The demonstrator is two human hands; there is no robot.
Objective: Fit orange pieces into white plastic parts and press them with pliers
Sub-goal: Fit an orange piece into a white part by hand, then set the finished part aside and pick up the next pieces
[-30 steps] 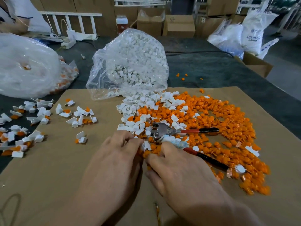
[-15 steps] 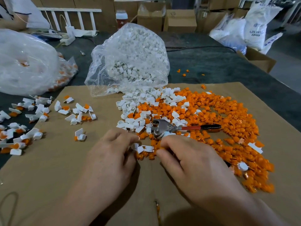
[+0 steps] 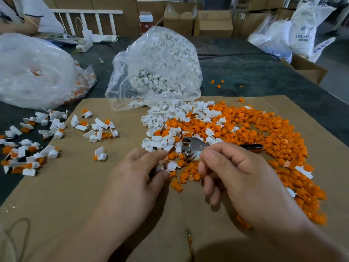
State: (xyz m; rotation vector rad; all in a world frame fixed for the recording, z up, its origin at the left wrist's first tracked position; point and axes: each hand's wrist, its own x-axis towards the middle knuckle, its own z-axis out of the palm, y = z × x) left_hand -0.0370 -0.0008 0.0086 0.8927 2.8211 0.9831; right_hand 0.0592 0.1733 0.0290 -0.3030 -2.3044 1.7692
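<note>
We record 2 hands over the cardboard sheet (image 3: 56, 186). The left hand (image 3: 143, 174), fingers curled, pinches 1 white part (image 3: 159, 168) at the near edge of the orange pieces (image 3: 264, 140), which are too many to count. The right hand (image 3: 238, 178), fingers curled, has its fingertips at the head of 1 pair of pliers (image 3: 192, 146) lying on that pile; we cannot tell whether it holds anything. 2 clear bags (image 3: 154, 72) stand behind.

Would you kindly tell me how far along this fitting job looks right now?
Looks done: the fitted parts scattered on the left. In hand: the left hand pinches a white part; the right hand curls beside the pliers, its hold hidden. Left: the big orange pile, loose white parts, and a full bag.
</note>
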